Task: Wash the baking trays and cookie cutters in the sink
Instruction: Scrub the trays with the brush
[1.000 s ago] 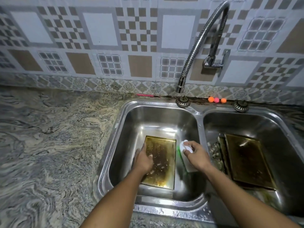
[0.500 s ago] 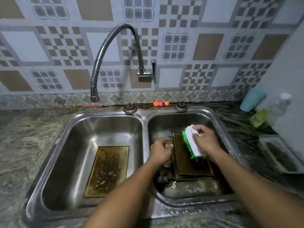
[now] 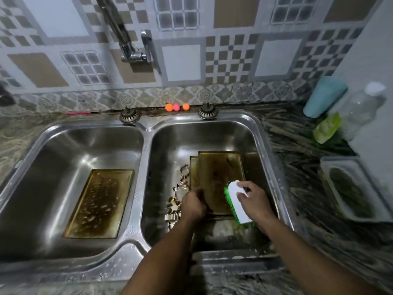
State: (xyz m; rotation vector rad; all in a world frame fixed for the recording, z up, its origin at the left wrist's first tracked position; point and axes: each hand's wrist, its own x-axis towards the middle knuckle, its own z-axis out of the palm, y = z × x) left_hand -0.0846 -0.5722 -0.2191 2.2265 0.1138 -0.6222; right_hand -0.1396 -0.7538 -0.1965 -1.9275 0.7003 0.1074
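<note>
Both forearms reach forward and down from the lower edge of the view into the right basin [image 3: 202, 135]. The right hand [image 3: 258, 202] lies knuckles up, its fingers and thumb wrapped round the white back of a scrubbing brush [image 3: 237, 206]. The brush's green bristles face left and press on the near right part of the stacked baking trays [image 3: 219, 173]. The left hand [image 3: 193, 204] sits at the near left corner of that stack with its fingers curled down. Motion blur hides whether they pinch the tray's edge or only lean on it.

The tiled wall [image 3: 234, 60] fills the top of the view in grey, tan and white squares. Below it a veined stone counter [image 3: 308, 188] surrounds the steel double sink [image 3: 140, 188]. The left basin [image 3: 63, 150] holds one baking tray [image 3: 102, 201], lying flat and beaded with drops. In the right basin the stack lies flat, and the cookie cutters [image 3: 178, 188] are heaped just beside its left edge. A wall tap [image 3: 131, 52] hangs above the divider.

On the counter at right stand a clear plastic container [image 3: 331, 165], a clear bottle [image 3: 361, 107] and a teal cup [image 3: 323, 96]. Near them lies a green thing [image 3: 326, 128], too blurred to name. Two round drain plugs [image 3: 129, 116] rest on the sink's back ledge, with three small balls [image 3: 176, 107] between them against the wall.
</note>
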